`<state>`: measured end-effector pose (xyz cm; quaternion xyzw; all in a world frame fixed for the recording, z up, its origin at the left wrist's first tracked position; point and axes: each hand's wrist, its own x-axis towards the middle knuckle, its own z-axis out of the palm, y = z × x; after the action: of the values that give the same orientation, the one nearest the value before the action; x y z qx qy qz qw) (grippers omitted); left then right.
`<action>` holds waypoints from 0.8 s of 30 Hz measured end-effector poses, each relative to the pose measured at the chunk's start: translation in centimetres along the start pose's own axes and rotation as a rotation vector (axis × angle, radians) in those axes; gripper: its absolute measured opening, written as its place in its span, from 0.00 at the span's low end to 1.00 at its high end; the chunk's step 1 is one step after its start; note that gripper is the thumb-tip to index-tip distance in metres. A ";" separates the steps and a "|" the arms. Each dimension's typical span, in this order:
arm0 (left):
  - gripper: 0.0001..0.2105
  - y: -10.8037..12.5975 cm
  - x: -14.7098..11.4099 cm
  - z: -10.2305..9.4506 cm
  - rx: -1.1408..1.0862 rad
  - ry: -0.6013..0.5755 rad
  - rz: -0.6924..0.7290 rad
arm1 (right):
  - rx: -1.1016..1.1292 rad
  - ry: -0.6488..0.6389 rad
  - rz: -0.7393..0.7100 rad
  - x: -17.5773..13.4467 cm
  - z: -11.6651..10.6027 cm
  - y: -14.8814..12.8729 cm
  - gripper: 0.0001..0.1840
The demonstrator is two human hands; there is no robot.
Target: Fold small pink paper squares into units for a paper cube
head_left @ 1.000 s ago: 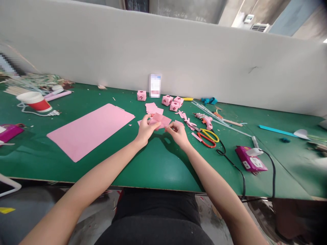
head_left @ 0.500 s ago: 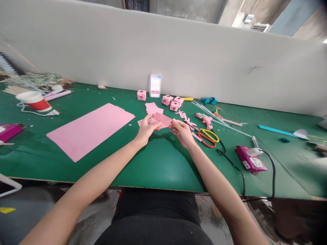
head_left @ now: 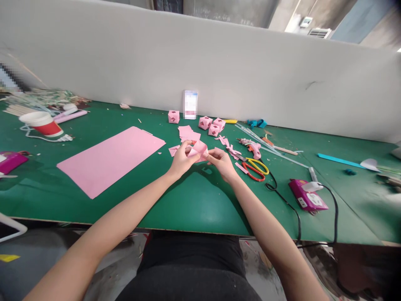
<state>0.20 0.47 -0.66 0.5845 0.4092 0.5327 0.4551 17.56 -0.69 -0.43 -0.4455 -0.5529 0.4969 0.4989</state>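
Note:
Between my two hands, just above the green table, is a small piece of pink paper (head_left: 199, 147), bent into a curved, open shape. My left hand (head_left: 181, 161) pinches its left side with thumb and fingers. On its right side, my right hand (head_left: 222, 162) closes thumb and fingertips on the edge. Behind the hands lie loose pink paper squares (head_left: 187, 133). Several folded pink paper cubes with diamond-shaped holes (head_left: 205, 122) stand farther back. Pink paper scraps (head_left: 230, 147) and scissors with red and yellow handles (head_left: 255, 168) lie right of my right hand.
A large pink sheet (head_left: 111, 163) covers the table's left part. A pink glue gun (head_left: 254, 149) lies beyond the scissors, its black cord running to a purple power strip (head_left: 308, 195). A phone (head_left: 190, 104) leans against the white partition. A red-and-white cup (head_left: 44, 124) stands far left.
The pink paper in my hands has gone from nearly flat to bent into a curved, open shape. My hands have drawn slightly closer together.

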 end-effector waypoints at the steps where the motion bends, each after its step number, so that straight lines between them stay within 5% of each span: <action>1: 0.24 0.0 -0.1 0.0 0.006 -0.009 0.009 | 0.003 0.006 -0.004 0.0 0.0 0.0 0.24; 13: 0.21 0.8 -0.5 0.1 0.065 0.000 0.069 | 0.095 -0.007 0.068 -0.2 0.2 -0.1 0.25; 24: 0.22 0.7 -0.5 0.0 0.074 0.001 0.074 | -0.004 0.036 -0.008 -0.1 -0.2 -0.5 0.23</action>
<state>0.20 -0.16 -0.14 0.6153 0.4071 0.5340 0.4131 17.77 -0.81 0.04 -0.4531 -0.5466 0.4860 0.5097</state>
